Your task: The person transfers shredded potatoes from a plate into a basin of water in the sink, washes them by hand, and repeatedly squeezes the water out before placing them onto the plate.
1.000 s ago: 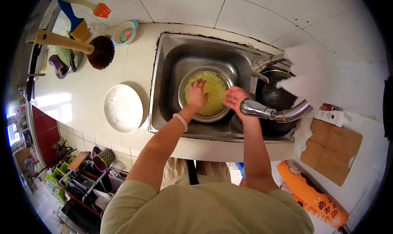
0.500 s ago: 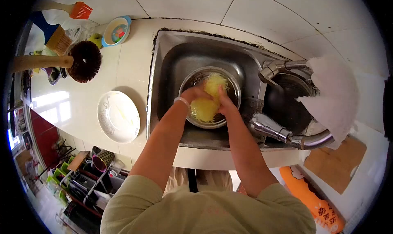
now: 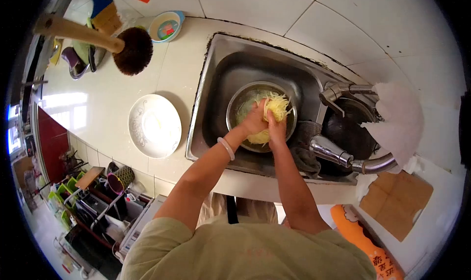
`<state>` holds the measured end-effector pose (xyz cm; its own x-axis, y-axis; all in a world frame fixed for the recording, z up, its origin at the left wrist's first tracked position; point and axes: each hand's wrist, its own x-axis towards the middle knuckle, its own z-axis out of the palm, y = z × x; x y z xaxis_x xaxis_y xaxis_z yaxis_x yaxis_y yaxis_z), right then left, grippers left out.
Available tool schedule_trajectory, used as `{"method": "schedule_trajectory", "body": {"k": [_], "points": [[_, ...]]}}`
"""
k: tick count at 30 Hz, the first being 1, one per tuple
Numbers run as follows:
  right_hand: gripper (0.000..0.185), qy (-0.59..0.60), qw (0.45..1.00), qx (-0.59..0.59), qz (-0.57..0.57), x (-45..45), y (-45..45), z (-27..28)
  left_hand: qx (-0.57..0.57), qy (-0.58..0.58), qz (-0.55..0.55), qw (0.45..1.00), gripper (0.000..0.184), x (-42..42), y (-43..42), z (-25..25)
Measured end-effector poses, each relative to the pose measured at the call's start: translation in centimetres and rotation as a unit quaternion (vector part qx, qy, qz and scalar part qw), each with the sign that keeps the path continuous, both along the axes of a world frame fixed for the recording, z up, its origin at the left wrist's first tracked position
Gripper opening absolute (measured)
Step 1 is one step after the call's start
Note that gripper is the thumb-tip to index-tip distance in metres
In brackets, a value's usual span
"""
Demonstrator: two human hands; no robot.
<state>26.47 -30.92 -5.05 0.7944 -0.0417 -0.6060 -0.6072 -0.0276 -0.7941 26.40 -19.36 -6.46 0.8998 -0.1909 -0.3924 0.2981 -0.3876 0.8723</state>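
A metal bowl [image 3: 229, 124] stands in the sink [image 3: 214, 84] with water and pale yellow shredded potato [image 3: 277, 107] in it. Both hands are over the bowl, closed together around a clump of the shreds. My left hand [image 3: 254, 121], with a pale bangle at its wrist, presses the clump from the left. My right hand [image 3: 276, 128] grips it from the right, thumb up. Shreds stick out above the fingers, and more shreds lie below the hands in the bowl.
Left of the sink is a white plate [image 3: 155, 126]. A round scrub brush [image 3: 133, 51] hangs over the counter, near a blue-rimmed bowl [image 3: 166, 27]. A chrome faucet [image 3: 331, 151], a dark cloth [image 3: 305, 155] and a dark pan [image 3: 347, 133] are at the right.
The hands have come together and gathered shreds into a clump, which was spread loosely in the bowl before. The view has shifted and turned slightly.
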Motion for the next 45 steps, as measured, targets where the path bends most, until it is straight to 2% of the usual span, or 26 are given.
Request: {"method": "schedule_trajectory", "body": {"k": [1, 3, 5, 9, 11, 14, 16, 20, 23, 26, 27, 29, 31, 32, 34, 35, 38, 39, 40, 42, 43, 45], "points": [[0.067, 0.014, 0.996, -0.085, -0.027, -0.2, 0.3, 0.4, -0.028, 0.008, 0.017, 0.999, 0.089, -0.2, -0.1, 0.9], [0.063, -0.028, 0.997, -0.065, -0.024, -0.4, 0.6, 3.7, -0.057, 0.014, 0.038, 0.998, 0.085, -0.8, -0.5, 3.1], [0.056, -0.12, 0.992, -0.027, -0.012, -0.6, 0.7, 5.6, 0.024, -0.041, 0.083, 0.995, 0.081, -1.4, -1.0, 5.5], [0.05, -0.168, 0.985, -0.024, 0.01, -1.2, 0.5, 8.1, -0.045, -0.093, 0.118, 0.988, 0.073, -2.2, -1.1, 8.4], [0.05, -0.178, 0.983, -0.037, 0.026, -1.4, 0.4, 9.9, -0.067, -0.173, 0.134, 0.973, 0.07, -2.6, -1.0, 10.0], [0.047, -0.207, 0.976, -0.045, 0.055, -1.5, 0.3, 11.2, -0.061, -0.187, 0.142, 0.97, 0.067, -2.8, -0.9, 12.0], [0.046, -0.224, 0.974, 0.002, 0.031, -1.5, 0.7, 13.2, -0.063, -0.185, 0.151, 0.969, 0.066, -2.8, -0.8, 13.6], [0.043, -0.238, 0.97, -0.015, 0.039, -1.4, 0.7, 14.6, -0.068, -0.213, 0.172, 0.959, 0.064, -2.8, -0.9, 15.7], [0.042, -0.201, 0.979, 0.007, 0.036, -1.1, 0.4, 13.7, -0.055, -0.229, 0.172, 0.956, 0.064, -2.5, -1.4, 13.6], [0.041, -0.218, 0.973, -0.027, 0.073, -0.5, 0.0, 9.6, -0.077, -0.195, 0.187, 0.96, 0.067, -2.6, -1.8, 10.2], [0.045, -0.19, 0.979, -0.004, 0.069, -0.3, 0.2, 8.9, -0.075, -0.194, 0.19, 0.959, 0.067, -2.7, -1.9, 8.8], [0.046, -0.15, 0.985, -0.043, 0.072, -0.3, 0.1, 5.6, -0.085, -0.116, 0.215, 0.966, 0.072, -2.7, -2.0, 5.6], [0.051, -0.092, 0.987, -0.097, 0.087, -0.3, -0.4, 1.2, -0.072, -0.091, 0.203, 0.972, 0.073, -3.3, -2.6, 0.2], [0.051, -0.095, 0.987, -0.093, 0.093, -0.2, 0.1, 1.3, -0.061, -0.064, 0.189, 0.978, 0.074, -3.2, -2.6, -1.1], [0.05, -0.058, 0.992, -0.087, 0.068, -1.0, 0.2, 1.6, -0.071, -0.071, 0.184, 0.978, 0.075, -3.0, -2.5, 0.5], [0.049, -0.099, 0.992, -0.026, 0.079, -1.1, -0.5, 1.2, -0.079, -0.075, 0.183, 0.977, 0.076, -3.4, -2.1, 1.5], [0.047, -0.06, 0.995, -0.031, 0.071, -0.3, -0.8, 1.3, -0.082, -0.047, 0.181, 0.979, 0.079, -2.9, -2.8, 0.5], [0.047, -0.054, 0.995, -0.047, 0.065, -0.2, -0.6, 2.2, -0.073, 0.002, 0.157, 0.985, 0.081, -2.6, -2.6, 1.8], [0.047, -0.054, 0.995, -0.047, 0.066, 0.1, -1.2, 3.1, -0.074, 0.003, 0.158, 0.985, 0.081, -2.2, -3.2, 2.6], [0.048, -0.104, 0.991, -0.035, 0.072, 0.1, -1.0, 5.3, -0.14, -0.042, 0.173, 0.974, 0.08, -2.3, -3.0, 4.8], [0.047, -0.122, 0.986, -0.096, 0.065, 0.0, -0.5, 6.4, -0.137, -0.084, 0.154, 0.975, 0.078, -2.3, -2.8, 5.5], [0.046, -0.144, 0.986, -0.073, 0.051, -0.2, 0.3, 9.1, -0.14, -0.102, 0.178, 0.969, 0.076, -2.6, -1.7, 8.2]]}}
